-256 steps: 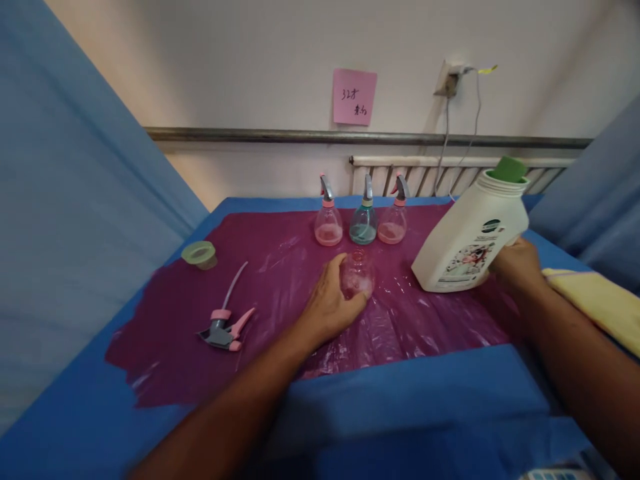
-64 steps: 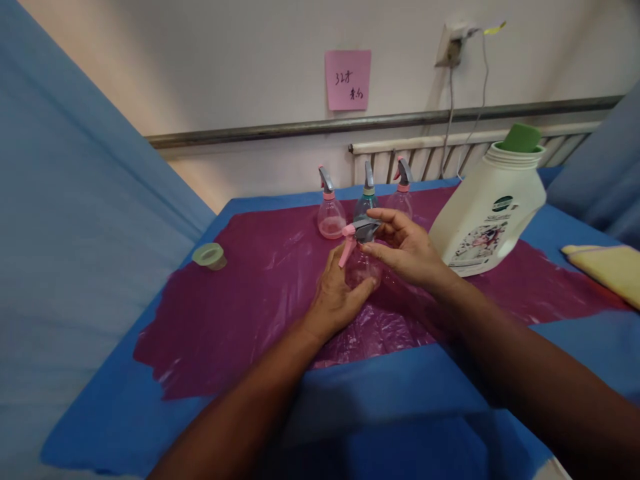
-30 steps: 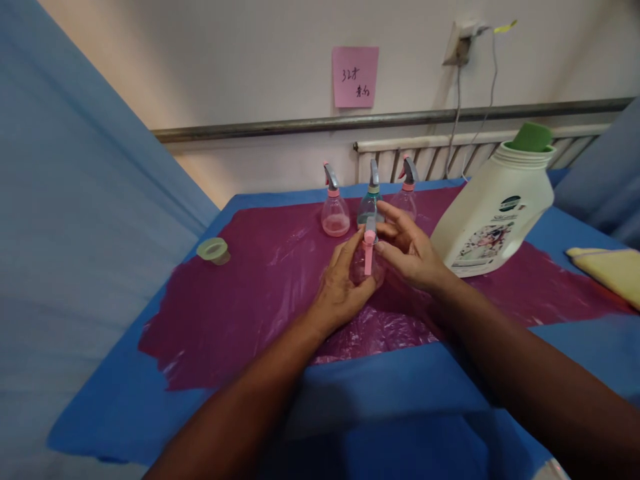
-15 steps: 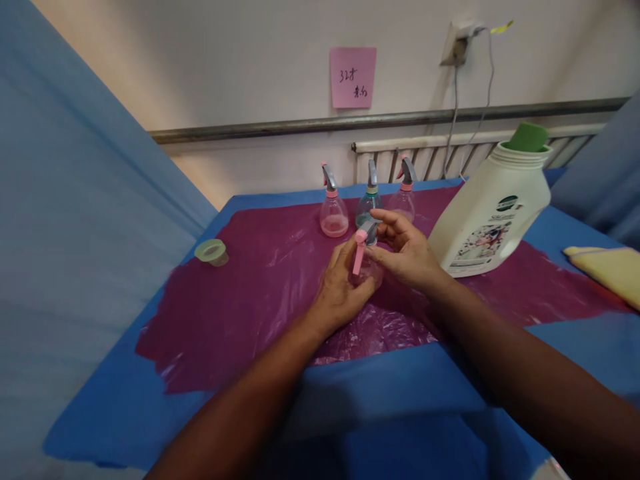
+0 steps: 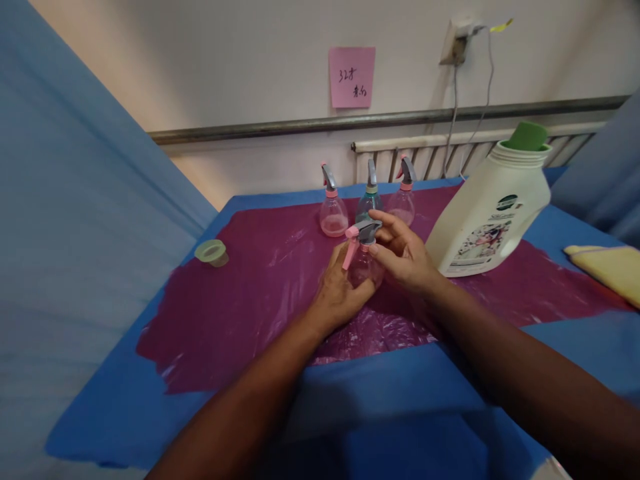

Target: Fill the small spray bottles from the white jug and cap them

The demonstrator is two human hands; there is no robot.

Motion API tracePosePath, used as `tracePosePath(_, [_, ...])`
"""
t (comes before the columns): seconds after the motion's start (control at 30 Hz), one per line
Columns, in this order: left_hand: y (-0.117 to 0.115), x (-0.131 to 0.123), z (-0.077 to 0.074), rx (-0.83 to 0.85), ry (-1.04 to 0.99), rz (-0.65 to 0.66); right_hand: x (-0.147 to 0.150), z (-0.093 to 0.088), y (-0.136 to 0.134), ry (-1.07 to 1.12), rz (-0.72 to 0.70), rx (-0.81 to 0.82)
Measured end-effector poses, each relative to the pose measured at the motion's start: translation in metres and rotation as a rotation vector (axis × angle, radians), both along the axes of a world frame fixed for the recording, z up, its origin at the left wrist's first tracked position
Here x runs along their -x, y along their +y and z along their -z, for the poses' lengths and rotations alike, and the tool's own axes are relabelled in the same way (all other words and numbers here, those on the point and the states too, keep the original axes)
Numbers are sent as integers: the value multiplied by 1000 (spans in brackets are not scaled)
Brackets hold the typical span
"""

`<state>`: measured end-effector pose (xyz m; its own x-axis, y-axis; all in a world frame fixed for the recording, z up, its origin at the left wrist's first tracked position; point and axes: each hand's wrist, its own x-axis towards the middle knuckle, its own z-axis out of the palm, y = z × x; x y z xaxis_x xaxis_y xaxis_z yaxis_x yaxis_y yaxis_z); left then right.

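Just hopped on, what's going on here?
A person's left grip holds a spray bottle while the right grip is on its spray head. The head sits on the bottle; I can't tell whether it's tight. Behind it stand three more spray bottles. A white jug stands to the right, a small cup to the left.

The rounded, clear pink plastic spray bottle has a grey head and pink trigger. The bulbous teal plastic spray bottle is grey-topped too. On the tall cream plastic jug, a dark oval logo sits above a dark-flecked pale picture. The shiny crinkled plastic sheet is magenta-purple (streaked with whitish glare), the folded fabric cloth yellow.
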<state>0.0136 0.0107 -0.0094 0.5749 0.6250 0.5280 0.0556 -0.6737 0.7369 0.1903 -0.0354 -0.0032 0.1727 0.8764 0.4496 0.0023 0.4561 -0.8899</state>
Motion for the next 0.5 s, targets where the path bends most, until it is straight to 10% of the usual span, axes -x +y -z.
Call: tracePosePath(0.5, [4,3,-11,121,47,87,4,2,10,28,160,-13])
